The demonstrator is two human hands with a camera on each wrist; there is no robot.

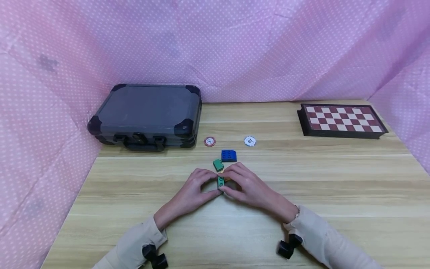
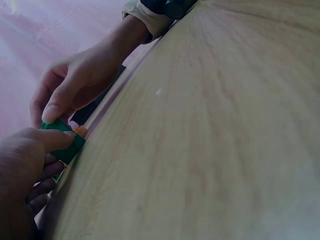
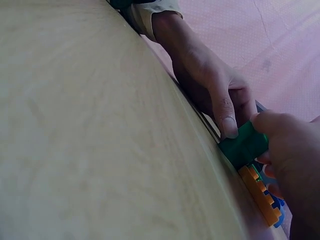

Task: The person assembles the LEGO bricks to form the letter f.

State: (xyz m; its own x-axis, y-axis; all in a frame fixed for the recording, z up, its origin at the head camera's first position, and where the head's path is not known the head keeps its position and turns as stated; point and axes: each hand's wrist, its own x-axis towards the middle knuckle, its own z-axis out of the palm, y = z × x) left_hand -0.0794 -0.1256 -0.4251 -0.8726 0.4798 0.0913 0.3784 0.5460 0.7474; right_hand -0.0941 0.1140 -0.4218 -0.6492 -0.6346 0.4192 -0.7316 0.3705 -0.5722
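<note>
Between my hands a green toy building brick stands near the middle of the table, its studs visible from above. My left hand pinches it from the left with thumb and fingers. From the other side my right hand grips the same brick, thumb at the near end. In the right wrist view an orange brick lies beside it under the right hand, mostly hidden from the head view. A second green brick lies just beyond the fingertips, and a blue brick sits behind that.
A grey case with black corners stands at the back left. Two round chips, one red and one white, lie behind the bricks. At the back right is a checkered board box. Pink dotted cloth hangs around the table.
</note>
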